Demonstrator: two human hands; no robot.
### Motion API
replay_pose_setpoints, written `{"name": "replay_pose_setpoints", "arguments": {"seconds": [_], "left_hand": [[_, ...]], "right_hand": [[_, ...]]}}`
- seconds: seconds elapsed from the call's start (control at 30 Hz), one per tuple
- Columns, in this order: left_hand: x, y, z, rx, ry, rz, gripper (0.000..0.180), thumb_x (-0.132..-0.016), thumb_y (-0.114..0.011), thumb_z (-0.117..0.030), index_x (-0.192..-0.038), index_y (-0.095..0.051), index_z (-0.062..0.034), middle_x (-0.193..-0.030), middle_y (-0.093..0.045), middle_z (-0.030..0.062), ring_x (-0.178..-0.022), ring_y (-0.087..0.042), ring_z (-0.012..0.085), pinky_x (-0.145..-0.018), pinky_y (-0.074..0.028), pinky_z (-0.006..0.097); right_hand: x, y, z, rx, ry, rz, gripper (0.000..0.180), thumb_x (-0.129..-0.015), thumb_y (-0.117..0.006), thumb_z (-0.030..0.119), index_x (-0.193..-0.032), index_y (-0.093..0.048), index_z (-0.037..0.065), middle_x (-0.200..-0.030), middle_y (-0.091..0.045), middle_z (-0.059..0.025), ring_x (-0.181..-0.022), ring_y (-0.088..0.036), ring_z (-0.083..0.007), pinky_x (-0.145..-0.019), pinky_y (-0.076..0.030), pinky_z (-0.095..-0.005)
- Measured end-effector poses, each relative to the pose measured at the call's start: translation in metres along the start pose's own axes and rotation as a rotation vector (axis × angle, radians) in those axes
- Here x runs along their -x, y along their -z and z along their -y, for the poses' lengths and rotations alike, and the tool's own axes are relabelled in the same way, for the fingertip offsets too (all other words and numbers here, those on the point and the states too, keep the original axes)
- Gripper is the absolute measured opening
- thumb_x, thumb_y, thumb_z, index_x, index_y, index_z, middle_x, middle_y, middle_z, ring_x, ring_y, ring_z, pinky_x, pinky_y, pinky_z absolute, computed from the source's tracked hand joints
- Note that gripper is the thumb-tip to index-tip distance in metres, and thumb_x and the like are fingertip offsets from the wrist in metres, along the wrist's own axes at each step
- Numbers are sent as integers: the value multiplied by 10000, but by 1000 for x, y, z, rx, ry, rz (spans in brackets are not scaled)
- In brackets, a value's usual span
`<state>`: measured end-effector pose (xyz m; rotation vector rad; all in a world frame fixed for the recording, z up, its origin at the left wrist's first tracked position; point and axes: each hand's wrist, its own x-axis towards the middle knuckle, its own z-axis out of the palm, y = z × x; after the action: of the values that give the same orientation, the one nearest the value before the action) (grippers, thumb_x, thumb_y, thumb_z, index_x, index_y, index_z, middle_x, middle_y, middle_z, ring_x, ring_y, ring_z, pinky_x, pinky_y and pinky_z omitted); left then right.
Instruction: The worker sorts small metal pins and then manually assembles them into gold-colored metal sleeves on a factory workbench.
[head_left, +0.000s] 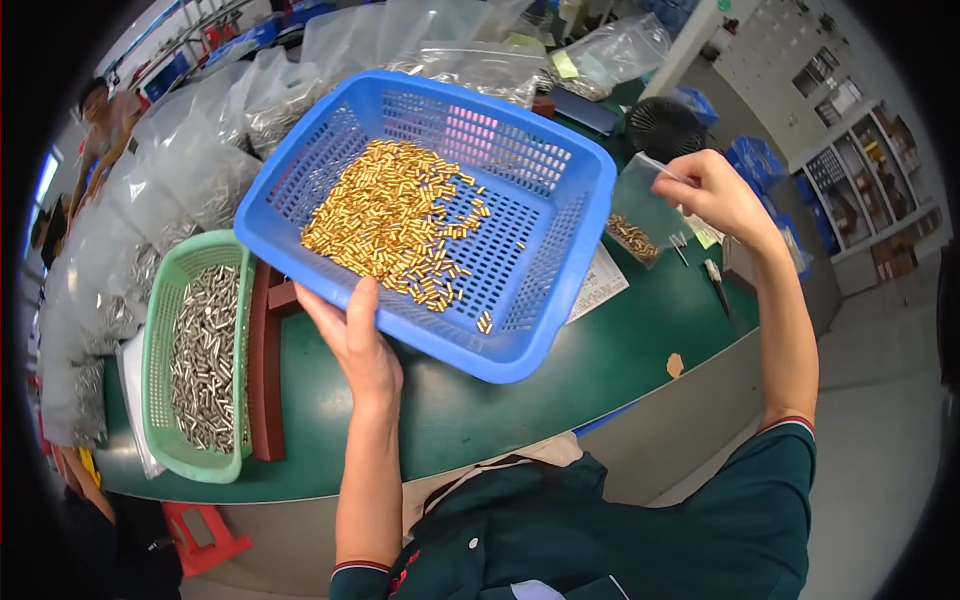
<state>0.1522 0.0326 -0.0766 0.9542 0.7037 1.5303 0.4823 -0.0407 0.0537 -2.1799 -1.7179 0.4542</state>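
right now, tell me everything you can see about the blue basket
The blue basket is a rectangular tray of what looks like plastic, with perforated mesh walls and floor and a solid rim. It is lifted and tilted above the green table, gripped at its near edge by the left hand. A heap of small gold-coloured metal cylinders lies inside, spread toward the near corner. The right hand holds a clear bag beside it.

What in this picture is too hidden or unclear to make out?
- Left hand: only the thumb shows inside the blue basket; its fingers are hidden beneath the basket's rim.
- Small gold cylinders: too small to tell their exact kind.
- Clear plastic bag pinched by the right hand: its contents blur through the film.
- Green basket of silver pins: its right rim is hidden by a wooden rail.
- Bags at the left edge: warped by the fisheye lens.
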Motion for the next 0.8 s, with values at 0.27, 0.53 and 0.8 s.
{"name": "replay_pose_setpoints", "arguments": {"seconds": [0.27,0.53,0.8], "left_hand": [[1,-5,-4,-77,-6,16,613,-830,-559,-235,-1338,-267,-54,-1271,-395,122,-1154,-421,229,-986,-341,386],[0,-8,-5,-32,2,21,692,-814,-556,-145,-1395,-192,-47,-1339,-346,143,-1187,-398,244,-1004,-328,385],[4,1,2,110,100,-2,787,-801,-603,-131,-1423,-123,-75,-1373,-305,124,-1219,-359,230,-1032,-281,377]], "right_hand": [[1,2,-7,-23,76,119,186,-774,-633,176,-791,-667,-6,-604,-577,-43,-568,-515,-106,-539,-435,-267],[2,-8,-10,120,247,-28,327,-790,-662,208,-1029,-625,-12,-895,-630,-105,-813,-586,-196,-740,-478,-317],[44,-39,31,-590,-14,523,715,-911,-313,601,-959,-644,-31,-663,-658,-111,-560,-620,-156,-480,-473,-242]]}}
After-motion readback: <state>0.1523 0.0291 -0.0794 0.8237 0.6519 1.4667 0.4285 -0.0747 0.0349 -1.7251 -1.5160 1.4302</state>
